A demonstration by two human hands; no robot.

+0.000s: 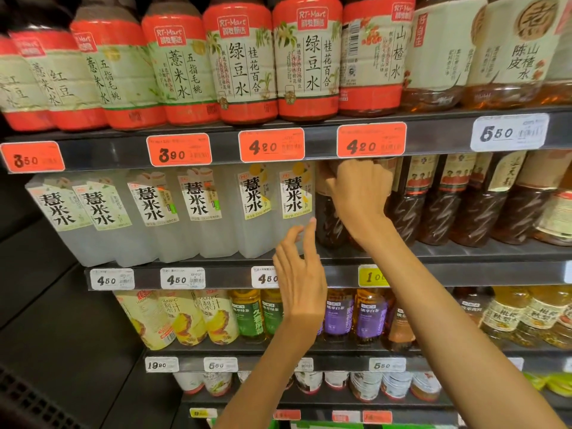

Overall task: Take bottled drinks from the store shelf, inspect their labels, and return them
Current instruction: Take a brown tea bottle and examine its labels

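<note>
- Store shelf [216, 151] tiers packed tight with bottles.
- Right hand [360, 193] curls round the dark bottle [329, 224] under the upper shelf's edge.
- Left hand [298, 274], fingers spread, touches the clear bottle [294, 205].

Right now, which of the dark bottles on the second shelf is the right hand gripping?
The leftmost dark bottle, beside the clear bottles; the right hand curls over its top.
</note>
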